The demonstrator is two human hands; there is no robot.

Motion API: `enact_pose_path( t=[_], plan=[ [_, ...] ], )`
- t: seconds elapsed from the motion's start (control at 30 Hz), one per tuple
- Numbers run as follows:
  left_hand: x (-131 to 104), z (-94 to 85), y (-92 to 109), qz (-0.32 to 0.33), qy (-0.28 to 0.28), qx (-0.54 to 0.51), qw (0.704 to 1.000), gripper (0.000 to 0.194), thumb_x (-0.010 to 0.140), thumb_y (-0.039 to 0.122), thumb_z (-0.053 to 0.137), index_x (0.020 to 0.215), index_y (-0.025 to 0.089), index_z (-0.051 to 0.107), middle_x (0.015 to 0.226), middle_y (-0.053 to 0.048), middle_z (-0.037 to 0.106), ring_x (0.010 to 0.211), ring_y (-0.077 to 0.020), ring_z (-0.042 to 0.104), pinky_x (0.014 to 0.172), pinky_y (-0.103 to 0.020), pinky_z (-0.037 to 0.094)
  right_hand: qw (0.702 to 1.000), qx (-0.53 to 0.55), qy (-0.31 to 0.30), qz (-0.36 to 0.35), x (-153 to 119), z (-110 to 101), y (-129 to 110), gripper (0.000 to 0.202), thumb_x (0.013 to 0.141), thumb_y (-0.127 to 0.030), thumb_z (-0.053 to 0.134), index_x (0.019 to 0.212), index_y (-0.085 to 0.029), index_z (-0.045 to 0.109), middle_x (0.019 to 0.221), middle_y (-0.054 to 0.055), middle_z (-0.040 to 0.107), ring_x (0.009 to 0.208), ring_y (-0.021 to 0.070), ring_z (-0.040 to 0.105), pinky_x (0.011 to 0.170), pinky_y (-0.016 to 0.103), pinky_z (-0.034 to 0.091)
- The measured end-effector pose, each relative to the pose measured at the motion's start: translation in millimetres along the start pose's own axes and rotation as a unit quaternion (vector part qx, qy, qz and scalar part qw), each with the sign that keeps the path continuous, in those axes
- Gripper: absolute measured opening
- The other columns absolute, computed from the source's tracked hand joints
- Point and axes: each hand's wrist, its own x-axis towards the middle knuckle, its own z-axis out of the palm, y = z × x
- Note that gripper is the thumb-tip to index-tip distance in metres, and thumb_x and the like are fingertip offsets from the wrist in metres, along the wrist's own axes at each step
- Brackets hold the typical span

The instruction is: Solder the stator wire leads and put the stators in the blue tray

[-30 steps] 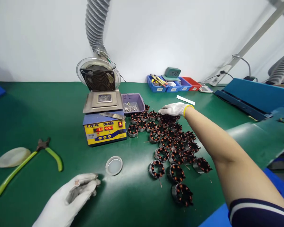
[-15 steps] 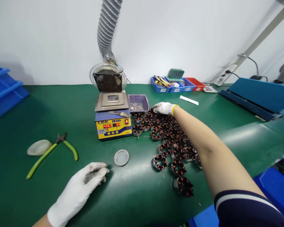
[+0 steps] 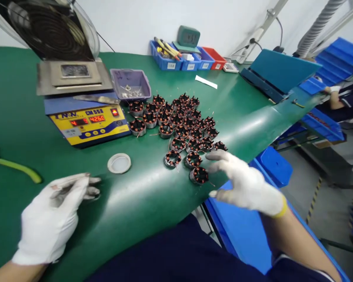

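Several copper-wound motor stators (image 3: 181, 132) stand in a cluster on the green table. Beside the nearest one (image 3: 199, 175), my gloved right hand (image 3: 238, 180) is open, its fingers spread and nothing between them. At the lower left my gloved left hand (image 3: 55, 211) hovers over the table, fingers curled and thumb near them; what they may hold is too hidden to make out. A small round white dish (image 3: 119, 163) lies to the right of it. Behind the dish is the yellow and blue solder pot unit (image 3: 91, 123), with a flat blade (image 3: 97, 99) resting on top.
A purple bin (image 3: 130, 84) with small metal parts adjoins the unit. Green-handled cutters (image 3: 17, 167) lie at left. Blue and red bins (image 3: 214, 58) and a clock (image 3: 188, 36) stand at the back. A blue tray (image 3: 241, 231) sits below the table edge; another person's hand (image 3: 334, 89) shows far right.
The view has turned right and down. My right hand has come back from the far side of the stator cluster to its near right edge, fingers now spread. My left hand keeps its curled pose.
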Motion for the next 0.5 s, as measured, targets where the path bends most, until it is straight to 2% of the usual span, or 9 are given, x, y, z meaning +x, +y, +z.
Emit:
enact_pose_path(
  t=[0.07,0.13,0.2,0.27,0.3,0.37,0.4,0.47,0.5],
  plan=[
    [-1.5,3.1,2.5,0.023,0.001,-0.011,1.000,0.035,0.080,0.058,0.076,0.095,0.028,0.068,0.088,-0.004,0.075,0.071,-0.0224,0.069,0.072,-0.039,0.063,0.995,-0.092,0.032,-0.004,-14.7,35.1,-13.9,0.041,0.081,-0.037,0.076,0.115,-0.016,0.067,0.144,0.022,0.055,0.134,0.0398,0.054,0.110,0.065,0.047],
    [-4.4,5.9,5.0,0.037,0.011,-0.029,0.999,0.033,0.079,0.056,0.077,0.092,0.028,0.068,0.085,-0.004,0.074,0.068,-0.0220,0.068,0.067,-0.039,0.063,0.988,-0.142,0.064,0.013,-18.6,61.2,-18.9,0.028,0.082,-0.031,0.074,0.106,-0.016,0.070,0.144,0.022,0.054,0.134,0.0429,0.051,0.110,0.072,0.042],
    [-10.3,7.3,6.8,0.051,0.024,-0.039,0.998,0.034,0.077,0.054,0.078,0.092,0.026,0.068,0.086,-0.003,0.075,0.065,-0.0209,0.068,0.064,-0.038,0.062,0.984,-0.146,0.105,0.017,-20.0,73.7,-21.3,0.016,0.083,-0.026,0.071,0.096,-0.017,0.071,0.143,0.020,0.055,0.135,0.0434,0.049,0.108,0.073,0.041],
    [-20.1,8.2,8.5,0.069,0.041,-0.049,0.996,0.038,0.076,0.054,0.078,0.093,0.022,0.068,0.084,-0.004,0.075,0.062,-0.0193,0.067,0.061,-0.035,0.061,0.982,-0.113,0.150,-0.011,-19.9,76.0,-29.3,0.015,0.085,-0.027,0.070,0.097,-0.018,0.070,0.143,0.018,0.054,0.138,0.0428,0.047,0.108,0.073,0.041],
    [-26.4,9.1,9.8,0.072,0.032,-0.054,0.995,0.040,0.077,0.054,0.078,0.094,0.019,0.067,0.084,-0.004,0.076,0.061,-0.0183,0.067,0.058,-0.033,0.060,0.982,-0.084,0.165,-0.036,-18.0,75.6,-36.9,0.016,0.086,-0.028,0.069,0.099,-0.019,0.069,0.144,0.018,0.054,0.139,0.0412,0.046,0.109,0.071,0.042],
    [-40.0,13.1,13.2,0.033,-0.057,-0.076,0.995,0.047,0.081,0.057,0.075,0.103,0.016,0.065,0.090,-0.007,0.077,0.059,-0.0172,0.067,0.053,-0.029,0.056,0.981,-0.012,0.169,-0.099,-7.4,76.2,-58.7,0.019,0.089,-0.033,0.068,0.104,-0.021,0.067,0.144,0.017,0.054,0.141,0.0364,0.047,0.112,0.066,0.043],
    [-46.2,16.2,14.8,-0.014,-0.144,-0.095,0.985,0.053,0.084,0.061,0.072,0.111,0.015,0.064,0.096,-0.009,0.078,0.059,-0.0173,0.068,0.049,-0.027,0.053,0.978,0.023,0.157,-0.137,1.6,78.0,-71.9,0.020,0.090,-0.035,0.068,0.105,-0.022,0.066,0.143,0.017,0.055,0.140,0.0342,0.049,0.113,0.064,0.044],
    [-54.9,23.5,15.9,-0.127,-0.317,-0.171,0.924,0.072,0.086,0.077,0.056,0.124,0.016,0.061,0.097,-0.011,0.077,0.056,-0.0199,0.069,0.042,-0.027,0.049,0.966,0.071,0.132,-0.208,24.2,85.1,-99.5,0.018,0.091,-0.036,0.067,0.102,-0.022,0.068,0.140,0.016,0.059,0.136,0.0322,0.053,0.114,0.062,0.044],
    [-57.2,26.4,15.3,-0.157,-0.357,-0.209,0.897,0.078,0.086,0.082,0.051,0.124,0.015,0.063,0.089,-0.010,0.077,0.055,-0.0201,0.068,0.043,-0.028,0.049,0.959,0.083,0.129,-0.237,36.1,89.6,-112.4,0.017,0.091,-0.036,0.067,0.098,-0.021,0.069,0.138,0.016,0.061,0.134,0.0324,0.054,0.114,0.061,0.044]
  ],
)
